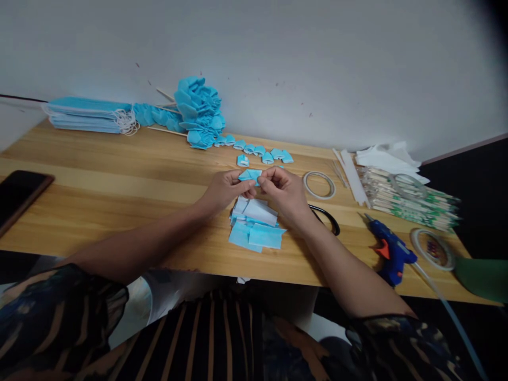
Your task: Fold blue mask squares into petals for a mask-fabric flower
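Observation:
Between my two hands is a small folded piece of blue mask fabric (250,175), held above the middle of the table. My left hand (230,188) pinches its left end between thumb and fingers. Its right end sits in the closed fingertips of my right hand (283,189). Just below my hands lies a loose pile of cut blue and white fabric pieces (257,233). Beyond them a row of small folded blue petals (257,150) runs across the wood, and one petal (243,160) lies apart, nearer my fingers.
Blue fabric flowers (198,111) on sticks and stacked face masks (91,115) stand at the back left. A phone (24,193) lies far left. Rightward are a tape roll (319,185), black scissors handle (327,218), blue glue gun (391,248), another roll (432,248) and bagged sticks (408,196).

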The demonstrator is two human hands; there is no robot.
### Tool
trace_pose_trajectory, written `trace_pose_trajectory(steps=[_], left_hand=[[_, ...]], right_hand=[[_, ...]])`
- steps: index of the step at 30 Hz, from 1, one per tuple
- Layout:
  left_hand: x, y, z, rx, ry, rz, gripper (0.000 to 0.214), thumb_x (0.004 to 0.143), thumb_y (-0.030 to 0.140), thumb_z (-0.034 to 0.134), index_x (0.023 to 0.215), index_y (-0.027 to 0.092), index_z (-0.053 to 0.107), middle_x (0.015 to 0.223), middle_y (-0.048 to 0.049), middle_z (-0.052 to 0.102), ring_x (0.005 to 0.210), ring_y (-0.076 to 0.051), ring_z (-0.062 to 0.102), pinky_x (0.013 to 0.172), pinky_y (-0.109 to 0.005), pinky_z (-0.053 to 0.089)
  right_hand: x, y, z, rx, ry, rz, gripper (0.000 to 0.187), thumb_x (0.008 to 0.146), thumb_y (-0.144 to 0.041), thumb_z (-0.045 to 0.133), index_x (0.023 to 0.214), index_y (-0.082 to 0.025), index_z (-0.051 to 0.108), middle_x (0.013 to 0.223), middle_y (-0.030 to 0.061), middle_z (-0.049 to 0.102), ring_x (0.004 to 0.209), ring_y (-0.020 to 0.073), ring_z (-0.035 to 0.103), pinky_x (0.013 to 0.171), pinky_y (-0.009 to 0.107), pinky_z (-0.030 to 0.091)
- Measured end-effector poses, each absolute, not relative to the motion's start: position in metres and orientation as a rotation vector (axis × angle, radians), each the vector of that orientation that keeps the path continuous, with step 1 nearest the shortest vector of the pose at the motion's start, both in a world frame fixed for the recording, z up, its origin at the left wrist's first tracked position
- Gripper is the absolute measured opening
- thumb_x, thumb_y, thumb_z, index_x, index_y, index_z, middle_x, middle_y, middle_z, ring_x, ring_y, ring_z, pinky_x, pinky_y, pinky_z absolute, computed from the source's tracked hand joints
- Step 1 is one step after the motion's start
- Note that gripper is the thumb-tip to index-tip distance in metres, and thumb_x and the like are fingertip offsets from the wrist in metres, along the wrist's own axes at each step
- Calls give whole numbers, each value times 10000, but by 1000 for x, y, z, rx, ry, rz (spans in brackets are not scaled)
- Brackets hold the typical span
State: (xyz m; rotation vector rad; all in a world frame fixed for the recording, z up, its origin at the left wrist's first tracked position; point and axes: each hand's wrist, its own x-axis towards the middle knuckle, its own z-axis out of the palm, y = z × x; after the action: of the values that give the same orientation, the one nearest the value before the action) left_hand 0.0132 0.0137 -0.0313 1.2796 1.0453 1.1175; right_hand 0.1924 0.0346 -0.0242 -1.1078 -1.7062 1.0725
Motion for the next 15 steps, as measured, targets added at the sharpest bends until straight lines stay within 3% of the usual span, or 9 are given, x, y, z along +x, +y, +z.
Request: trace_pose_trajectory(steps=[7,15], left_hand=[[12,15,-33,1274,1021,1113,302,782,441,795,753,157,698,712,-31,744,651,-138,680,695,-285,582],[13,15,-34,1246,995,1119,256,807,385,785,803,150,684,725,-26,736,664,-135,688,701,-277,572]], right_hand=[[193,34,-24,-1134,-1683,1094,206,856,-401,691,769,-220,642,685,-16,574,654,131,475,646,305,385],[193,34,-24,-1131,-1700,1067,220,865,-410,688,768,-221,632,690,-18,573,651,128,470,647,303,380]])
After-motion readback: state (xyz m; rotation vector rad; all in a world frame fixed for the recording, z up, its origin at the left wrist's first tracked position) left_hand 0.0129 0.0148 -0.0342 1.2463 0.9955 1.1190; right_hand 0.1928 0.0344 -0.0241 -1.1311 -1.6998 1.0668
